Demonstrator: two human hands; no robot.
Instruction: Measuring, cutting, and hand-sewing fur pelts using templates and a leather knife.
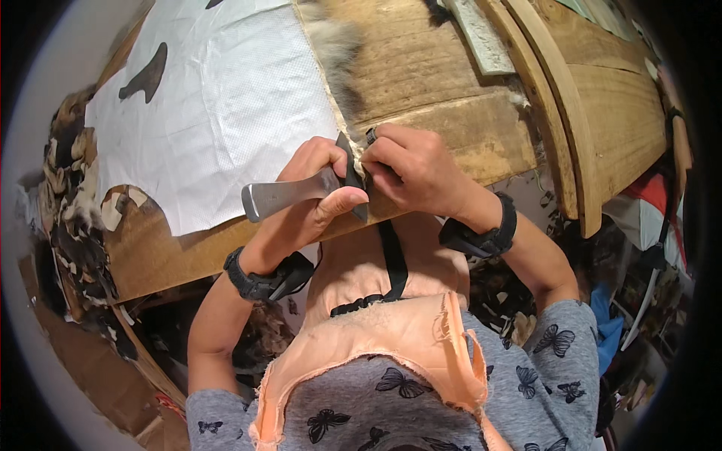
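My left hand (320, 180) is closed around a metal-handled knife (289, 193). Its flared grey end points left, and a dark, pointed blade crosses between my thumb and fingers. Beside it, my right hand (414, 165) pinches the pale edge of a fur piece (357, 167) near the table's front edge. Grey and cream fur (335, 56) shows along the right side of a white textured sheet (248, 90), which covers much of the piece. What lies under my fingertips is partly hidden.
The worn wooden table (421, 68) bears a dark curved scrap (144, 75) on the sheet. Curved wooden boards (560, 113) and a pale strip (481, 37) lie to the right. Fur scraps (71, 180) hang at the left; more litter the floor.
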